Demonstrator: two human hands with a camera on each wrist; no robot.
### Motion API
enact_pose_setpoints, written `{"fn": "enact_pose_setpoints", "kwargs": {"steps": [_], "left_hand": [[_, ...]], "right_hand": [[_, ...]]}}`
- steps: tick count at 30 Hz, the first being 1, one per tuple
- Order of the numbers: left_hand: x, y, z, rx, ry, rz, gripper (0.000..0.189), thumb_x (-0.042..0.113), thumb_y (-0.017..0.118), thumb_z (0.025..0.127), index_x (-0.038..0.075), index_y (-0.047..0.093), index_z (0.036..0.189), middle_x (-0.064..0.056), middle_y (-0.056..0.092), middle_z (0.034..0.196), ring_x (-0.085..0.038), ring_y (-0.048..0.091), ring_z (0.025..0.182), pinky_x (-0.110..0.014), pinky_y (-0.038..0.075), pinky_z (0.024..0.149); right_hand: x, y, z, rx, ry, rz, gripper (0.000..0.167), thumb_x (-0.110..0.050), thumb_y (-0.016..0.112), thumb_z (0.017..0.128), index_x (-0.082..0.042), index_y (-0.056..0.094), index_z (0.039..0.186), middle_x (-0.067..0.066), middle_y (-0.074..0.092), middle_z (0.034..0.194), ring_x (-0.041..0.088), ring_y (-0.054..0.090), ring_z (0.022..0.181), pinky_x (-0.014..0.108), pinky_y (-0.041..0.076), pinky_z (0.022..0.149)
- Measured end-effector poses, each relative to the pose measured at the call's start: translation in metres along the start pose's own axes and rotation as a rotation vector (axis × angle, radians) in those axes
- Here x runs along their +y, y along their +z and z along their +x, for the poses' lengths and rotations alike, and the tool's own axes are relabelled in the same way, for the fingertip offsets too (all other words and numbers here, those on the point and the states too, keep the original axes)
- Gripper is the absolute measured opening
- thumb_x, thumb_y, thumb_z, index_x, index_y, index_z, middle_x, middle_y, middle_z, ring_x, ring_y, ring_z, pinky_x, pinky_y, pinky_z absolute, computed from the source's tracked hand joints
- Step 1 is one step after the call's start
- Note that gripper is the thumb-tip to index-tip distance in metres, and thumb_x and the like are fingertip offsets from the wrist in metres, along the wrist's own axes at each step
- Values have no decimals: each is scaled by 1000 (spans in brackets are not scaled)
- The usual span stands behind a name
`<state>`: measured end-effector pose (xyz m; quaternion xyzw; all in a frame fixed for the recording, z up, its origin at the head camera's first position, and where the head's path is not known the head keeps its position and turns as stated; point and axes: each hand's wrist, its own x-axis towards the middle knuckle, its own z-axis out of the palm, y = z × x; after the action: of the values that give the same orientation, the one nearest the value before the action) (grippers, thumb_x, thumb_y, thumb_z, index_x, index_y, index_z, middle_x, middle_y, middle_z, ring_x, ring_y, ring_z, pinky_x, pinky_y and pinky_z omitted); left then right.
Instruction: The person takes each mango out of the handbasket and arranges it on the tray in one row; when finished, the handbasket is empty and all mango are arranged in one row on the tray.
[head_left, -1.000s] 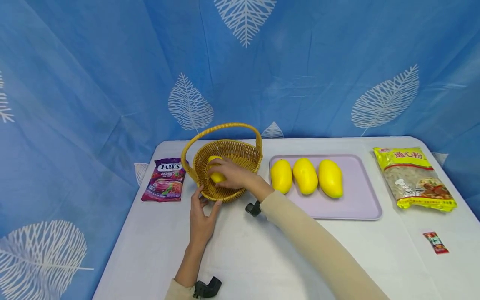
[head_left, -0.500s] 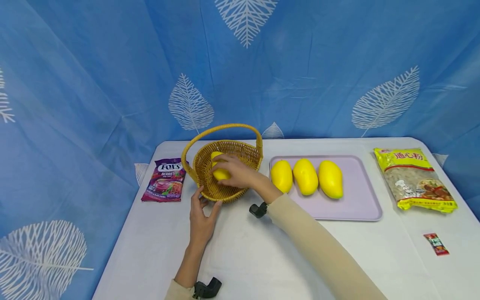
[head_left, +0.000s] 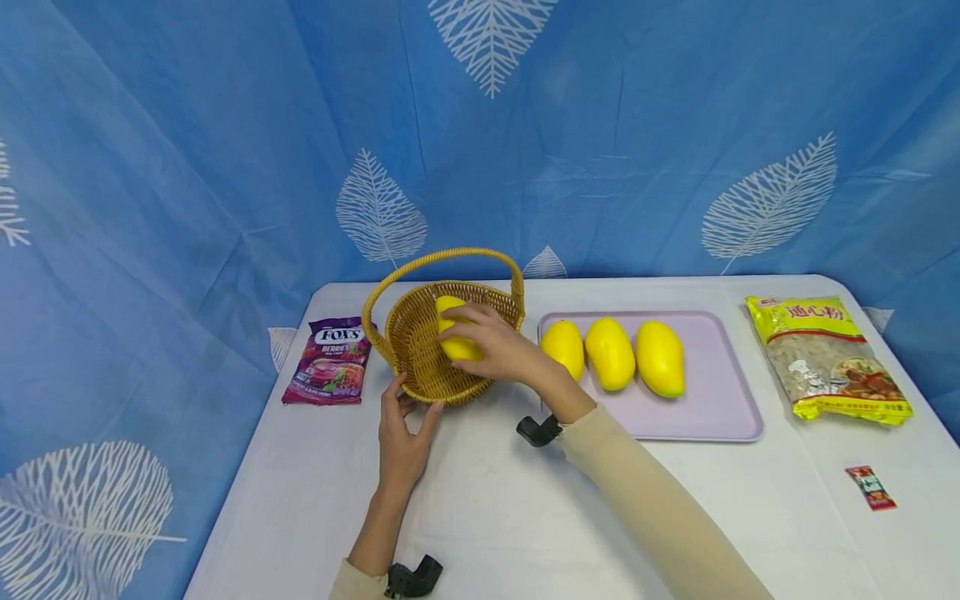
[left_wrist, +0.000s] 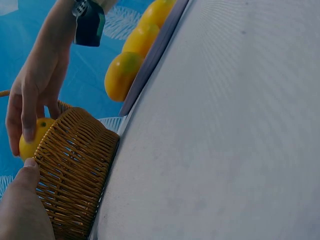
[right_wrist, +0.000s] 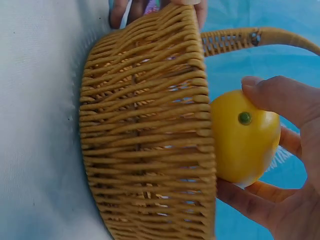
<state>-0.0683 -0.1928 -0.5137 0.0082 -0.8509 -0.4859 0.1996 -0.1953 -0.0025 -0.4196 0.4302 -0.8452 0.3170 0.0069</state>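
My right hand (head_left: pixel 495 342) grips a yellow mango (head_left: pixel 452 329) over the wicker basket (head_left: pixel 420 367). In the right wrist view the mango (right_wrist: pixel 245 140), its green stem end showing, rises above the basket's rim, with the thumb on one side and fingers on the other. The basket has a tall arched handle (head_left: pixel 450 252). At its front left, my left hand (head_left: pixel 405 437) holds the rim; the left wrist view shows that thumb (left_wrist: pixel 29 172) at the edge. Several of the left fingers are partly hidden by the basket.
Three more mangoes (head_left: pixel 611 354) lie on a lilac tray (head_left: pixel 720 400) right of the basket. A purple FOX'S candy bag (head_left: pixel 330 362) lies to the left. At the far right are a yellow pasta bag (head_left: pixel 828 358) and a small red packet (head_left: pixel 872 488).
My right hand has carried the mango a little rightward and up within the basket's opening. The left hand has stayed at the rim, and the basket has not moved.
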Motion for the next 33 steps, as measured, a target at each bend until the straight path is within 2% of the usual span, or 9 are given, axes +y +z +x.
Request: {"fn": "enact_pose_setpoints", "kwargs": {"steps": [9, 16, 26, 33], "left_hand": [[-1, 1, 0, -1, -7, 7, 68, 26, 69, 92, 5, 33, 146, -17, 46, 139, -26, 58, 114, -35, 49, 98], [-1, 1, 0, -1, -16, 9, 68, 28, 69, 92, 5, 33, 146, -17, 46, 139, -25, 58, 114, -33, 48, 98], [-1, 1, -1, 2, -22, -7, 68, 28, 69, 92, 5, 34, 146, -16, 47, 138, -25, 58, 114, -33, 48, 99], [-2, 1, -1, -1, -19, -14, 68, 27, 69, 93, 6, 33, 147, -17, 47, 138, -26, 58, 114, -35, 48, 99]], "right_hand": [[-1, -15, -21, 59, -10, 17, 36, -20, 76, 86, -16, 68, 121, 8, 50, 145, 38, 34, 140, 57, 32, 115], [-3, -27, -41, 79, 16, 42, 39, -19, 76, 86, -16, 66, 124, 7, 47, 146, 35, 31, 141, 56, 35, 113], [4, -53, -82, 154, 99, 38, 46, -16, 76, 85, -19, 63, 128, 3, 46, 147, 39, 25, 145, 60, 30, 115], [15, -73, -114, 237, 96, -27, 49, -11, 79, 81, -16, 63, 127, 7, 49, 145, 43, 28, 142, 63, 27, 114]]}}
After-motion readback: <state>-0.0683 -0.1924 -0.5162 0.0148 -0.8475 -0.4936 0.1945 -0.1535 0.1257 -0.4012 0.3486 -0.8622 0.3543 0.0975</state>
